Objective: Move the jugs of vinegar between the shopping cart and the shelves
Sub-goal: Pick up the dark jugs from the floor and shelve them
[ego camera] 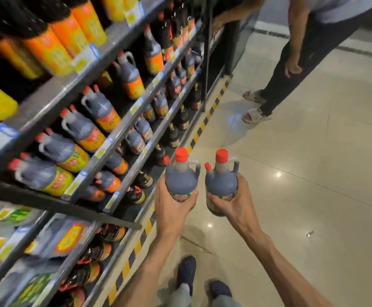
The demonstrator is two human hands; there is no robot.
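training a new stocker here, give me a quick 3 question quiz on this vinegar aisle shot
1. True or false: each hand holds one jug of vinegar.
2. Multiple choice: where do the shelves stand from the person who holds the jugs? A) on the left B) on the right C) behind
3. What colour are the caps of the two held jugs?

Key
1. True. The left hand grips the left jug by its lower body, and the right hand grips the right jug the same way.
2. A. The second person stands further along the aisle by the shelves.
3. Red.
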